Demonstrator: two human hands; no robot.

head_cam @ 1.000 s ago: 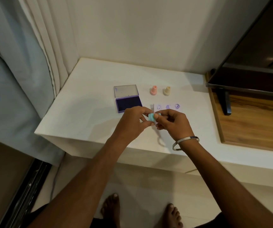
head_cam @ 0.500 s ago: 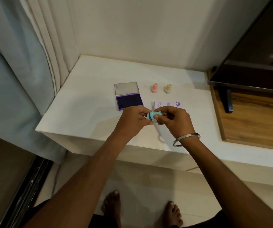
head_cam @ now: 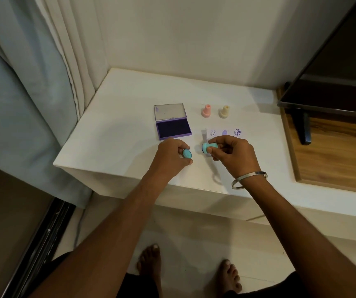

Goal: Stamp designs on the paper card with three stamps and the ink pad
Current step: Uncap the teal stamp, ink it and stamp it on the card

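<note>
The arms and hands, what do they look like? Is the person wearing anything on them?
Both arms are bare, with no sleeves showing anywhere along them. The right hand has a plain, shiny silver bangle hanging loosely round its wrist. The left hand wears nothing: no ring, watch or glove can be seen. No rings show on the fingers of the right hand either.
</note>
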